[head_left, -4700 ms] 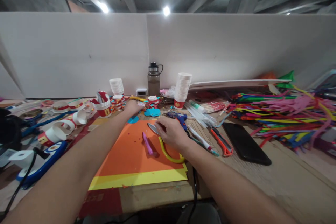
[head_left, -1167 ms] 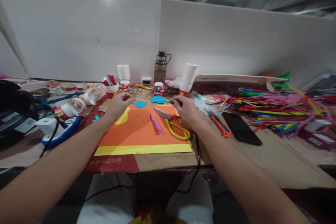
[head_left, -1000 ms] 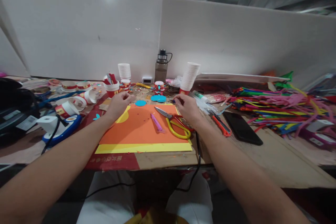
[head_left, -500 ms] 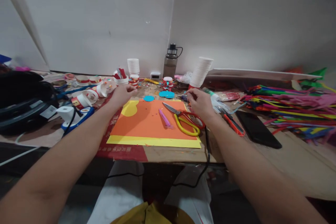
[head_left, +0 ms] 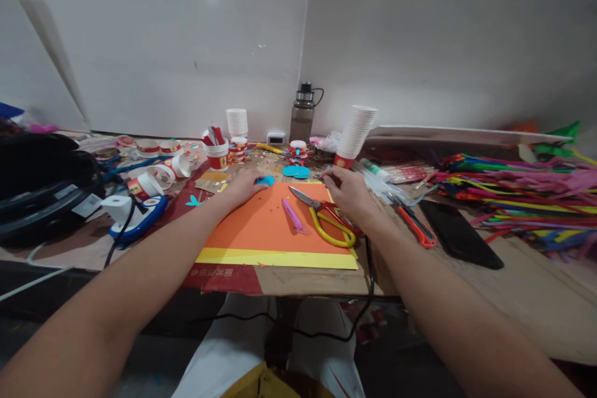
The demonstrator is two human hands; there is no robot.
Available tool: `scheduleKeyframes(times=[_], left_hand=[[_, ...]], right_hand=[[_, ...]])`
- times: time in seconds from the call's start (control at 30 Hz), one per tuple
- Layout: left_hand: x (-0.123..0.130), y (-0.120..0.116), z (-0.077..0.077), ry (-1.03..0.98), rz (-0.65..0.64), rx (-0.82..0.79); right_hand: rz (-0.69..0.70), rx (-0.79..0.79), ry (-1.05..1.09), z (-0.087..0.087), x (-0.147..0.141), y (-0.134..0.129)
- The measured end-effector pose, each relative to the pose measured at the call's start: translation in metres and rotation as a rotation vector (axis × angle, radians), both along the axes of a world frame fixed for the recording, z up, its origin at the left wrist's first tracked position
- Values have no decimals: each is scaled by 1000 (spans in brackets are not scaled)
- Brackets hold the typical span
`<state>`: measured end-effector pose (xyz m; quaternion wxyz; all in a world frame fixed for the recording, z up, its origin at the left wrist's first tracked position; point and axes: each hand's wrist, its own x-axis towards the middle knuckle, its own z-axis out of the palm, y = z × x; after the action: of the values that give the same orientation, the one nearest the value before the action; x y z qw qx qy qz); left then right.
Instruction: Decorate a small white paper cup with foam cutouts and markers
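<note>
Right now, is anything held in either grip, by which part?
Left grip: at the left side of the nearest blue disc, hold unclear. Right grip: can't tell whether anything is held.

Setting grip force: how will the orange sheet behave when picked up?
The orange sheet looks thin, so it will likely be light and floppy. The pink piece lies on it, the scissors at least partly; both would probably slide if it tilts. Yellow paper shows along its near edge, apparently beneath, so that may lift too.

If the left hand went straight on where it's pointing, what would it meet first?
The left hand would probably meet the nearest blue disc first; whether it already touches it is unclear.
</note>
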<state>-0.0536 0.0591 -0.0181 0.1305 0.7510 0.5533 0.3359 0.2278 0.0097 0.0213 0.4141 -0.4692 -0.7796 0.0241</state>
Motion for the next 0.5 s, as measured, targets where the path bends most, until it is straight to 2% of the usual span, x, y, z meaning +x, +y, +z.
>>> scheduleKeyframes(times=[0.1, 0.2, 0.3, 0.4, 0.5], left_hand=[[0, 0, 0, 268, -56, 52], [1, -6, 3, 361, -46, 107], [1, -13, 11, 245, 52, 185], [-2, -21, 20, 16, 211, 242], [-4, -27, 26, -233, 214, 160]], right_hand=[[8, -31, -1, 2, -1, -3], [13, -42, -9, 4, -2, -6], [16, -39, -12, 6, -3, -9], [18, -33, -17, 7, -4, -10], [47, -11, -24, 6, -6, -9]])
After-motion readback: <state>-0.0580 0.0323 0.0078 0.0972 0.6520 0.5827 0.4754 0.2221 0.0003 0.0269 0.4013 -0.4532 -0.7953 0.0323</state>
